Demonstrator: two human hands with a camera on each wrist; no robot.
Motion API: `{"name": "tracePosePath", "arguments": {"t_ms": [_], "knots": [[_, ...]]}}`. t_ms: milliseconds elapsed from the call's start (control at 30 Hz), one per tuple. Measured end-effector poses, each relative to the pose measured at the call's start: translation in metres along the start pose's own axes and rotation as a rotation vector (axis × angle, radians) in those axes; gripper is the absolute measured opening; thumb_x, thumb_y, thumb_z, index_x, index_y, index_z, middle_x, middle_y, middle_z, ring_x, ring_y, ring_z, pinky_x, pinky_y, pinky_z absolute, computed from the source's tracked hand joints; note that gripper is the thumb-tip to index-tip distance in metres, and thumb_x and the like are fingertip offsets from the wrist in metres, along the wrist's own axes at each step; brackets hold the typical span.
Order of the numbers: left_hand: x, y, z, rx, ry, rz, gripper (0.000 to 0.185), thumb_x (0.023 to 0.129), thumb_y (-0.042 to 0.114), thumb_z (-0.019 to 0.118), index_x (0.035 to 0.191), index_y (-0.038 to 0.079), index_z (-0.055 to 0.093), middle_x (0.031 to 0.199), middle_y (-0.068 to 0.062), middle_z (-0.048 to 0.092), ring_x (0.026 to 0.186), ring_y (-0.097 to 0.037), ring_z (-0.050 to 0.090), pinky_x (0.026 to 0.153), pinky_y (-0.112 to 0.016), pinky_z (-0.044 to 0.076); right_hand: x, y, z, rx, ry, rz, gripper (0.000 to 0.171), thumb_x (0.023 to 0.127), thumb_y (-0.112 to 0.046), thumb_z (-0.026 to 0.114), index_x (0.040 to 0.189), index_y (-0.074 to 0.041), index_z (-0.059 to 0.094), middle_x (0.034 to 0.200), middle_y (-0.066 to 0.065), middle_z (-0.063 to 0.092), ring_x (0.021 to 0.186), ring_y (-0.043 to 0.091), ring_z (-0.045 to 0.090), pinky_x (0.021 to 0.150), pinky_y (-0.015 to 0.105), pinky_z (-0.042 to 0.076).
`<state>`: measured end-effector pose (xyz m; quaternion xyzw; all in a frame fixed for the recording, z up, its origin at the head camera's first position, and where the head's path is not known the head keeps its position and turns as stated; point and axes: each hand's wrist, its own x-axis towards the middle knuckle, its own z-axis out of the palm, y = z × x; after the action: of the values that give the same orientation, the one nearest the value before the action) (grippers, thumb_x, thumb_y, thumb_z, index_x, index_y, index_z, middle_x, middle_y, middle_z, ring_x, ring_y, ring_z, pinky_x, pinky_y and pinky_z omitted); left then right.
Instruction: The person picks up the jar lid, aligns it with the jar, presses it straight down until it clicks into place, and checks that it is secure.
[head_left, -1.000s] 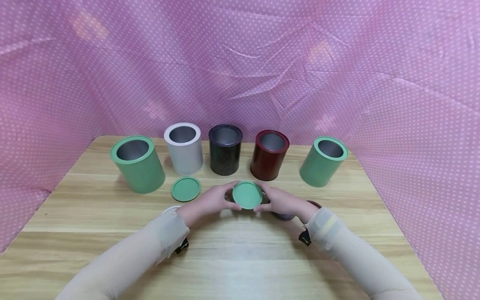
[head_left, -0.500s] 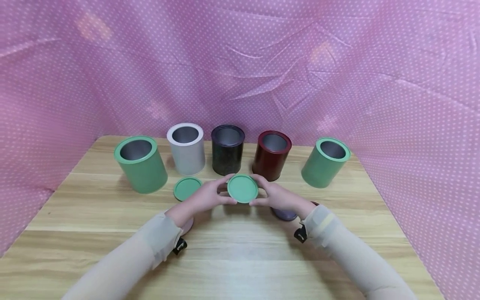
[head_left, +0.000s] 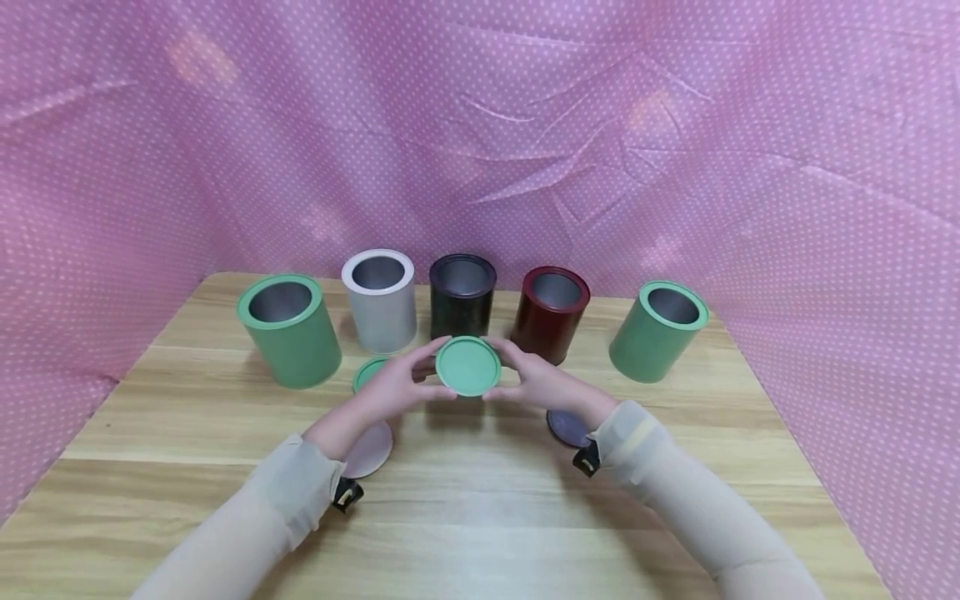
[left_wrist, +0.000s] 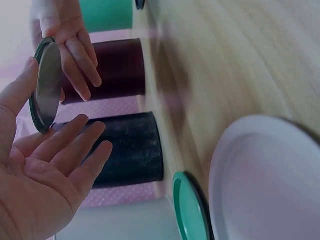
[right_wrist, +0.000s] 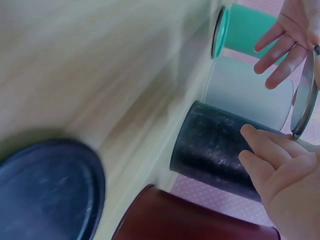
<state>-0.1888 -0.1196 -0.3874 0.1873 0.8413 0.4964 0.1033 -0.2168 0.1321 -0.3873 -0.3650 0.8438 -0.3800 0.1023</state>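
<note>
A round green lid point(head_left: 468, 367) is held above the table between both hands. My left hand point(head_left: 392, 387) pinches its left edge between thumb and index finger; the other fingers spread out below, as the left wrist view shows. On the opposite edge my right hand point(head_left: 542, 383) pinches the lid the same way. The black can point(head_left: 461, 312) and the dark red can point(head_left: 550, 321), both without lids, stand just behind the hands. A second green lid point(head_left: 367, 372) lies on the table, partly covered by the left hand.
Along the back stand a large green can point(head_left: 300, 354), a white can point(head_left: 384, 321) and a smaller green can point(head_left: 645, 346), all open-topped. A white lid point(head_left: 371, 452) lies under the left forearm, a black lid point(head_left: 566, 427) by the right wrist. Pink dotted cloth point(head_left: 480, 125) surrounds the table.
Both hands have carried the green lid leftward and farther back, toward the black can. More of the white lid shows beside the left forearm; the dark red lid is now hidden behind the right arm.
</note>
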Motion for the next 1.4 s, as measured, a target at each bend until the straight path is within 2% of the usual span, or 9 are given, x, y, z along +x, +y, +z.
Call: {"name": "tracePosePath", "arguments": {"t_ms": [200, 333, 533, 800, 1033, 1300, 1400], "knots": [[-0.01, 0.002, -0.013, -0.02, 0.052, 0.005, 0.086, 0.081, 0.023, 0.079, 0.151, 0.009, 0.032, 0.144, -0.021, 0.048, 0.128, -0.036, 0.052, 0.109, -0.048, 0.041, 0.015, -0.008, 0.001, 0.018, -0.007, -0.052, 0.08, 0.082, -0.017, 0.077, 0.147, -0.007, 0.032, 0.143, 0.014, 0.05, 0.132, 0.027, 0.05, 0.111, 0.041, 0.04], [-0.015, 0.005, -0.021, -0.036, 0.088, -0.005, 0.086, 0.081, 0.023, 0.079, 0.151, 0.012, 0.033, 0.145, -0.019, 0.048, 0.128, -0.035, 0.052, 0.108, -0.049, 0.042, 0.024, -0.016, -0.001, 0.048, -0.027, -0.054, 0.079, 0.083, -0.018, 0.076, 0.148, -0.009, 0.031, 0.144, 0.01, 0.048, 0.133, 0.025, 0.048, 0.112, 0.04, 0.039], [-0.023, 0.004, -0.031, -0.024, 0.13, -0.014, 0.083, 0.082, 0.023, 0.078, 0.151, 0.014, 0.034, 0.142, -0.019, 0.051, 0.127, -0.036, 0.053, 0.107, -0.049, 0.043, 0.036, -0.027, -0.001, 0.071, -0.038, -0.055, 0.078, 0.084, -0.016, 0.076, 0.148, -0.009, 0.032, 0.14, 0.008, 0.051, 0.126, 0.023, 0.053, 0.108, 0.04, 0.043], [-0.035, 0.008, -0.049, 0.004, 0.169, -0.075, 0.086, 0.082, 0.031, 0.078, 0.153, 0.017, 0.031, 0.146, -0.018, 0.046, 0.13, -0.036, 0.049, 0.107, -0.049, 0.042, 0.054, -0.034, 0.006, 0.143, -0.047, -0.041, 0.077, 0.087, -0.018, 0.072, 0.15, -0.012, 0.028, 0.147, 0.009, 0.043, 0.134, 0.025, 0.047, 0.112, 0.042, 0.039], [-0.044, 0.007, -0.064, 0.016, 0.222, -0.106, 0.087, 0.082, 0.04, 0.076, 0.154, 0.022, 0.029, 0.149, -0.016, 0.043, 0.133, -0.037, 0.046, 0.108, -0.052, 0.041, 0.072, -0.041, 0.011, 0.195, -0.023, -0.051, 0.076, 0.088, -0.018, 0.072, 0.151, -0.013, 0.03, 0.148, 0.007, 0.044, 0.134, 0.023, 0.047, 0.113, 0.04, 0.038], [-0.053, 0.004, -0.078, 0.028, 0.298, -0.121, 0.089, 0.081, 0.041, 0.077, 0.153, 0.021, 0.029, 0.146, -0.018, 0.047, 0.131, -0.038, 0.048, 0.106, -0.05, 0.043, 0.092, -0.049, 0.017, 0.208, 0.001, -0.1, 0.072, 0.088, -0.018, 0.072, 0.149, -0.013, 0.035, 0.145, 0.005, 0.047, 0.131, 0.021, 0.05, 0.112, 0.04, 0.039], [-0.055, 0.004, -0.083, 0.029, 0.326, -0.123, 0.091, 0.08, 0.042, 0.077, 0.154, 0.02, 0.029, 0.146, -0.018, 0.047, 0.131, -0.038, 0.048, 0.106, -0.048, 0.043, 0.099, -0.051, 0.02, 0.199, 0.011, -0.11, 0.072, 0.088, -0.018, 0.071, 0.15, -0.014, 0.034, 0.147, 0.005, 0.046, 0.133, 0.022, 0.049, 0.112, 0.037, 0.039]]}}
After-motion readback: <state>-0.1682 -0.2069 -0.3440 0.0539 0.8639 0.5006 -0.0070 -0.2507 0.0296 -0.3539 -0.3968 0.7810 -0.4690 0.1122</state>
